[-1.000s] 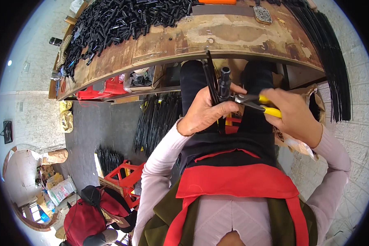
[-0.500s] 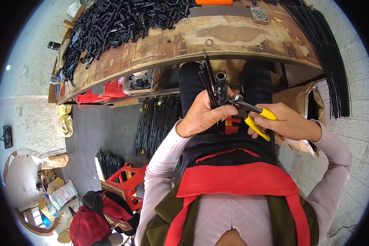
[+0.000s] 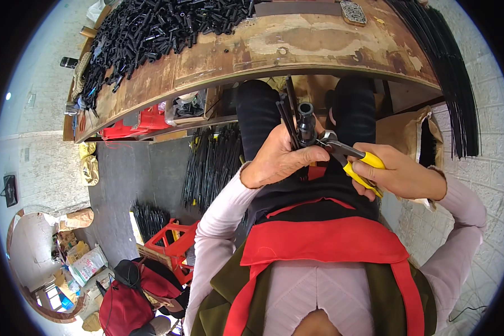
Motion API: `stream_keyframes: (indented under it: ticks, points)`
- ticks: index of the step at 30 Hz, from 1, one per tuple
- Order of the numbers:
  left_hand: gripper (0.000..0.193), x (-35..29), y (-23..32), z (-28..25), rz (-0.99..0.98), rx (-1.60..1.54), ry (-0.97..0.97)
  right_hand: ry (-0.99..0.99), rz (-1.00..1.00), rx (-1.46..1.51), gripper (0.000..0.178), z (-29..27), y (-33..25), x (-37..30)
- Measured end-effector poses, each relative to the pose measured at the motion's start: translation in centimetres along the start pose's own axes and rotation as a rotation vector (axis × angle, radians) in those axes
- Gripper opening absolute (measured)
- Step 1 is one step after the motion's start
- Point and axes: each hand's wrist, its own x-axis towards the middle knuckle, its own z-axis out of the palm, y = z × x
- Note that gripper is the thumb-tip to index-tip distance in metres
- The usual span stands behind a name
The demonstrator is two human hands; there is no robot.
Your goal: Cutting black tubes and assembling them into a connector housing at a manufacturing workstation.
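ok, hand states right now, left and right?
Left hand: closed on black tube and thin rods.
Right hand: closed on yellow-handled pliers.

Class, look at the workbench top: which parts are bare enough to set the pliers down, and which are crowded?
Bare wood runs along the workbench middle, between the heap of black tubes at its left and the long black rods at its right, short of the small patterned block. The left end is crowded.

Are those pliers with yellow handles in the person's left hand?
No, the right hand holds the pliers; the left hand grips a black tube and thin rods.
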Motion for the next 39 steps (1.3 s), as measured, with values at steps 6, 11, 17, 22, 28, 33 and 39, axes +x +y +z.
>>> stream_keyframes:
  ticks: [6, 11, 17, 22, 28, 33, 39]
  points:
    - [0.024, 0.5, -0.1, -0.3, -0.056, -0.059, -0.002, 0.127, 0.119, 0.012, 0.019, 0.3, 0.6, 1.1]
    - [0.043, 2.3, -0.3, -1.7, -0.015, -0.082, 0.051, 0.390, -0.358, -0.328, 0.019, -2.6, 3.6, 3.5]
    - [0.055, 4.3, -1.8, -2.8, -0.007, -0.110, 0.164, 0.947, -0.662, -0.800, 0.022, -16.0, 1.8, 8.7]
    - [0.048, 6.5, -3.3, -3.7, -0.059, -0.112, 0.129, 1.069, -0.445, -1.121, 0.017, -25.7, -1.0, 12.9]
    - [0.041, 7.5, -3.4, -4.2, -0.137, -0.142, 0.108, 1.068, -0.381, -1.249, 0.019, -28.3, -2.1, 15.5]
    - [0.037, 7.1, -2.9, -3.9, -0.137, -0.145, 0.132, 1.061, -0.358, -1.137, 0.024, -29.0, -2.9, 15.1]
    - [0.034, 5.0, -1.7, -2.6, -0.107, -0.148, 0.153, 1.004, -0.233, -1.170, 0.026, -28.1, -3.0, 15.4]
